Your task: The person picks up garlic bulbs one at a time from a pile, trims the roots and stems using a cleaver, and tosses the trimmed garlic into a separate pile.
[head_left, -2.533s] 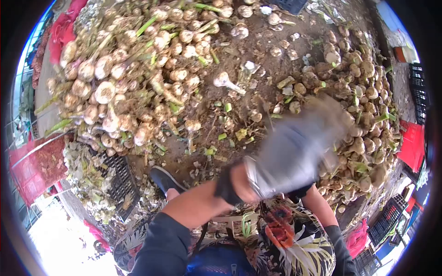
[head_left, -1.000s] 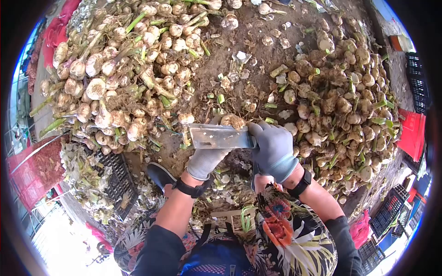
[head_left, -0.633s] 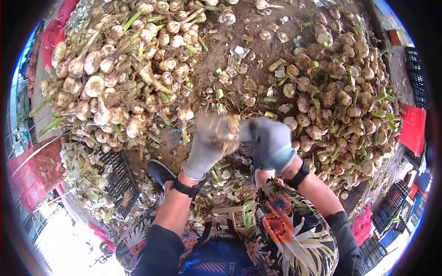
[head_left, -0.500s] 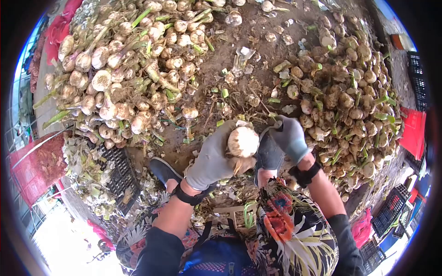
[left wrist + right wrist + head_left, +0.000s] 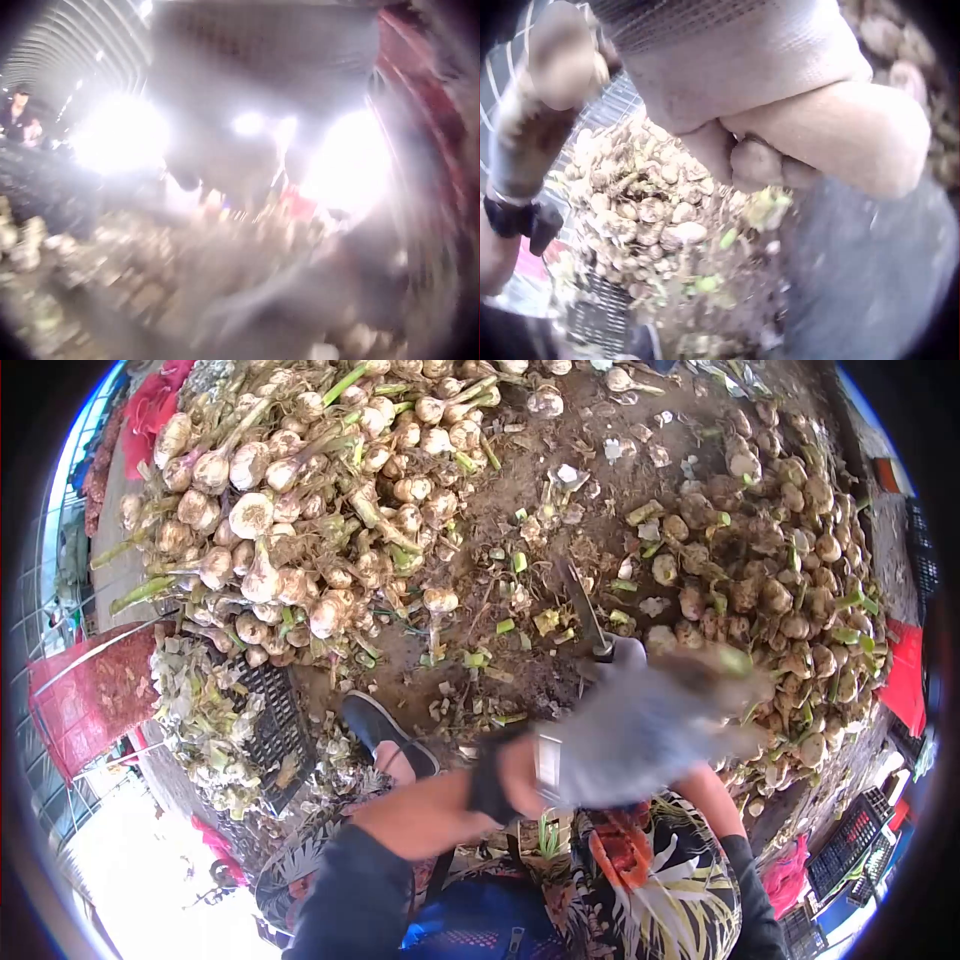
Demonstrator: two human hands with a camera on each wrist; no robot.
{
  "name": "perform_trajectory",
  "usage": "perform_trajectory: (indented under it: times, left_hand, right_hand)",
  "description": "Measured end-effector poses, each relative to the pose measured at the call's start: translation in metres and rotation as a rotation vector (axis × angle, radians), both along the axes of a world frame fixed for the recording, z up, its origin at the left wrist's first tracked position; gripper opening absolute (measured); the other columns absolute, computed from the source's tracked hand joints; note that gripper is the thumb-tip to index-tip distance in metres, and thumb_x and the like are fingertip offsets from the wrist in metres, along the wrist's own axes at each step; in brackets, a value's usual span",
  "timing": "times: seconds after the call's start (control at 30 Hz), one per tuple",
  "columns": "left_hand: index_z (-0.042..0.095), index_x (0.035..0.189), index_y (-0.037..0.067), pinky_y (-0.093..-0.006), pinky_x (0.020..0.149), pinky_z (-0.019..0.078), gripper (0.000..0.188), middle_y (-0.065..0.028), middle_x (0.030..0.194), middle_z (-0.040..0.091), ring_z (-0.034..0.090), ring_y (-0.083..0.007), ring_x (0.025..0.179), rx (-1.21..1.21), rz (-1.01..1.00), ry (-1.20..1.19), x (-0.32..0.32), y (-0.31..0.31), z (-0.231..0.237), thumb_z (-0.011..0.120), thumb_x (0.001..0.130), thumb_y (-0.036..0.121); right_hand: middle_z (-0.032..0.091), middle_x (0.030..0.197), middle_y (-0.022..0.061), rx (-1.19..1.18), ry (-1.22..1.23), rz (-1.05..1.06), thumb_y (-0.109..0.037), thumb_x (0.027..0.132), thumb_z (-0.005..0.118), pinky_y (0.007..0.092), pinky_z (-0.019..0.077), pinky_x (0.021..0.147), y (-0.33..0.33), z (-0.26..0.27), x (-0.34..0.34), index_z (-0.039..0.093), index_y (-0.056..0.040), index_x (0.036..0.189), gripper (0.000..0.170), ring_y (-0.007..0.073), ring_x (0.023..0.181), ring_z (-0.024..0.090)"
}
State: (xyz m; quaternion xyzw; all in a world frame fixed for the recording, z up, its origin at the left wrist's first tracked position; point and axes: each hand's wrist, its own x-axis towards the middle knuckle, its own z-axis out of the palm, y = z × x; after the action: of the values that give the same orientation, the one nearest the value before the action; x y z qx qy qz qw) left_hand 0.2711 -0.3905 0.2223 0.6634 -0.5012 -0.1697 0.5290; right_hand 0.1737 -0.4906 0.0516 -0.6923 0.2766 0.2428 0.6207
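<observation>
In the head view my left gloved hand (image 5: 635, 735), blurred by motion, reaches across the right forearm toward the right-hand garlic pile (image 5: 790, 610). A blurred brown and green garlic bulb (image 5: 700, 670) shows at its fingers. A pale round end of the bulb (image 5: 561, 56) shows at that hand in the right wrist view. My right hand (image 5: 627, 653) is mostly hidden under the left one and grips a knife, whose blade (image 5: 582, 600) points away from me. Curled gloved fingers (image 5: 757, 161) of the right hand appear close up in the right wrist view.
A bigger garlic pile with long stalks (image 5: 290, 530) lies at left. Trimmings and cut stalk pieces (image 5: 520, 560) litter the soil between. A black crate (image 5: 275, 735) with peelings stands front left, near my shoe (image 5: 380, 725). A red container (image 5: 905, 675) is at right.
My left hand has swung from the middle, where it held a bulb with its pale base up, over to the right pile. The right hand is now partly covered, its knife blade pointing away.
</observation>
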Motion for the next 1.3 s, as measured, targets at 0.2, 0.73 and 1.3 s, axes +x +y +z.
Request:
perform_trajectory:
  times: [0.2, 0.73, 1.3]
  left_hand:
    - [0.051, 0.132, 0.002, -0.0418, 0.097, 0.0513, 0.057, -0.0186, 0.125, 0.056, 0.060, -0.0314, 0.112, 0.195, 0.666, 0.219, 0.021, 0.028, -0.033, 0.075, 0.082, 0.014]
    - [0.060, 0.120, 0.001, -0.0317, 0.094, 0.0519, 0.034, -0.0076, 0.116, 0.065, 0.062, -0.0172, 0.105, 0.409, 0.377, 0.467, 0.014, 0.136, -0.111, 0.066, 0.087, -0.004]
    - [0.032, 0.150, 0.001, -0.0292, 0.093, 0.0531, 0.079, -0.0063, 0.124, 0.063, 0.062, -0.0134, 0.108, 0.031, 0.511, 1.199, -0.010, 0.141, -0.114, 0.078, 0.088, 0.016]
  right_hand:
    - [0.066, 0.076, -0.0018, -0.027, -0.089, -0.139, -0.006, 0.082, 0.068, 0.0245, 0.0489, 0.067, -0.022, 0.051, 0.036, 0.069, -0.0031, 0.090, 0.009, 0.0072, 0.070, 0.058]
    - [0.068, 0.083, 0.0116, -0.659, -0.375, 0.571, -0.017, 0.077, 0.070, 0.0441, 0.0525, 0.070, 0.020, 0.066, 0.053, 0.065, -0.0110, 0.102, 0.027, 0.0355, 0.078, 0.067]
    - [0.064, 0.082, 0.0095, -0.655, -0.522, 0.576, -0.013, 0.072, 0.073, 0.0444, 0.0521, 0.066, 0.021, 0.081, 0.045, 0.064, -0.0118, 0.106, 0.036, 0.0332, 0.074, 0.066]
